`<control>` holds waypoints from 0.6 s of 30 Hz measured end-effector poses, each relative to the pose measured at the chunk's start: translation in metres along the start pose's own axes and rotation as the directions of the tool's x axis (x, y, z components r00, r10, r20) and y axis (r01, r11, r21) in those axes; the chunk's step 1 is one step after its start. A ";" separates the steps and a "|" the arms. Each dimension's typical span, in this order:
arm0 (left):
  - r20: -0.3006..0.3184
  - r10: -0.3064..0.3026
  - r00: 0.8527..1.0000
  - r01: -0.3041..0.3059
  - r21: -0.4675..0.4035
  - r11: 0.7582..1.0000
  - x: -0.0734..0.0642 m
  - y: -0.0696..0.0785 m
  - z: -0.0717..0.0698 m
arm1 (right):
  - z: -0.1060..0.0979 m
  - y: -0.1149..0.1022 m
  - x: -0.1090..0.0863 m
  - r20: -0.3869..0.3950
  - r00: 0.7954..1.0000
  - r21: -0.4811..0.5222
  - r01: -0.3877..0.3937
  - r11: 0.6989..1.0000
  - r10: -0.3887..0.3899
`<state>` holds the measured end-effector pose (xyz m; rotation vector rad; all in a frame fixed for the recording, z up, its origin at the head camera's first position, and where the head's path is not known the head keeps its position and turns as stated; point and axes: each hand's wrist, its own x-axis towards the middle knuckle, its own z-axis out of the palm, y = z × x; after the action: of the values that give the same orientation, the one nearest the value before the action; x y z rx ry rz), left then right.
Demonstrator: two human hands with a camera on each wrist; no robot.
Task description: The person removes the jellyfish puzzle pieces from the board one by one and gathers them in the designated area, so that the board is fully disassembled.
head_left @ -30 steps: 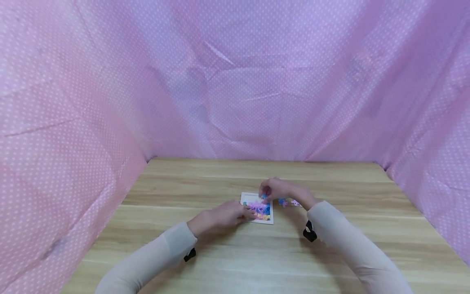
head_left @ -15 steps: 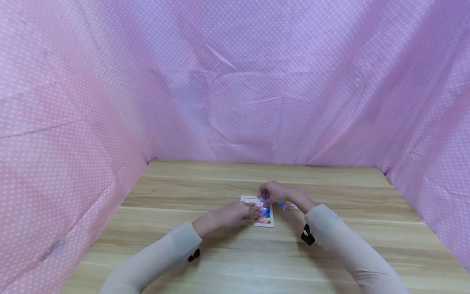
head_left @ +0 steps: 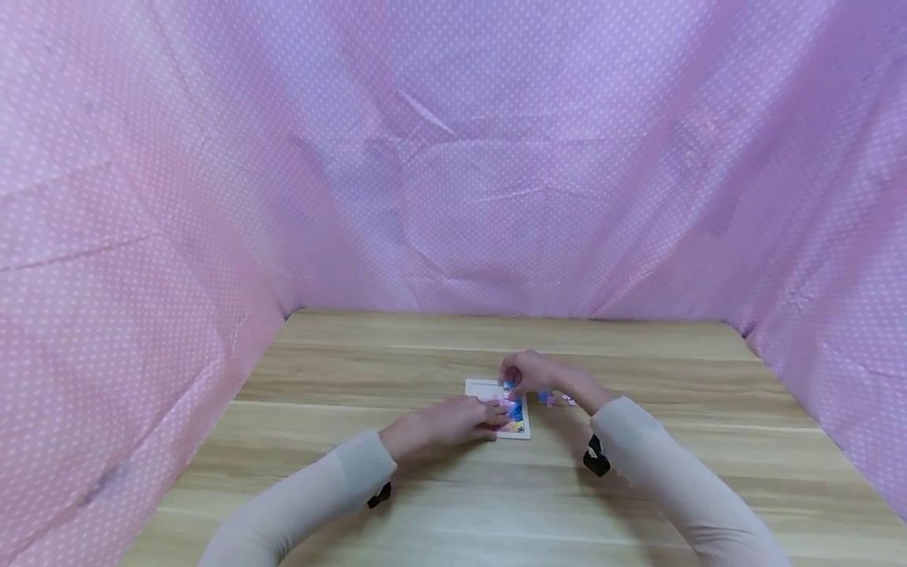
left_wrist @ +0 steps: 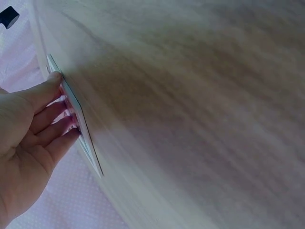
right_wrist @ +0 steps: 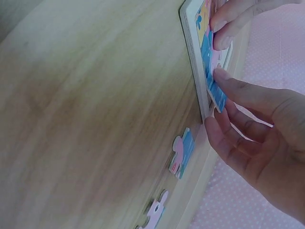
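A white-framed jigsaw puzzle tray (head_left: 524, 434) lies flat on the table, partly filled with pink, blue and yellow pieces. My left hand (head_left: 449, 420) rests over its left part, fingertips on the pieces. In the left wrist view, the thumb of the left hand (left_wrist: 33, 143) touches the tray's border. At the far right corner my right hand (head_left: 530, 372) pinches a blue puzzle piece (right_wrist: 218, 98) between thumb and fingers. That piece sits tilted against the tray edge in the right wrist view. Much of the picture is hidden under the hands.
Two loose puzzle pieces lie right of the tray: a blue and pink one (right_wrist: 186, 151) and a mostly pink one (right_wrist: 155, 213). The wooden table (head_left: 453, 512) extends around them. A pink dotted curtain (head_left: 453, 197) closes off the back and sides.
My left hand has shifted slightly right and farther over the puzzle. The right hand stays at the tray's far right corner, still pinching the puzzle piece.
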<state>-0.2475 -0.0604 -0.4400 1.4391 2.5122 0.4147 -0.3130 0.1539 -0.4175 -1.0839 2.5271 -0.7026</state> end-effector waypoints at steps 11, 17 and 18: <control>-0.014 0.015 1.000 -0.015 -0.006 1.000 0.005 -0.003 0.001 | 0.001 0.007 -0.005 -0.046 0.999 0.025 -0.005 1.000 0.006; -0.007 0.010 1.000 -0.010 -0.011 1.000 0.004 -0.002 0.000 | 0.001 0.011 -0.009 -0.106 0.994 0.041 0.003 0.999 0.001; -0.005 0.010 1.000 -0.010 -0.002 1.000 0.003 -0.001 0.000 | 0.001 0.012 -0.010 -0.107 0.994 0.055 -0.001 0.998 0.007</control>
<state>-0.2501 -0.0581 -0.4406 1.4527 2.5084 0.4234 -0.3128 0.1680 -0.4240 -1.0494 2.5820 -0.8457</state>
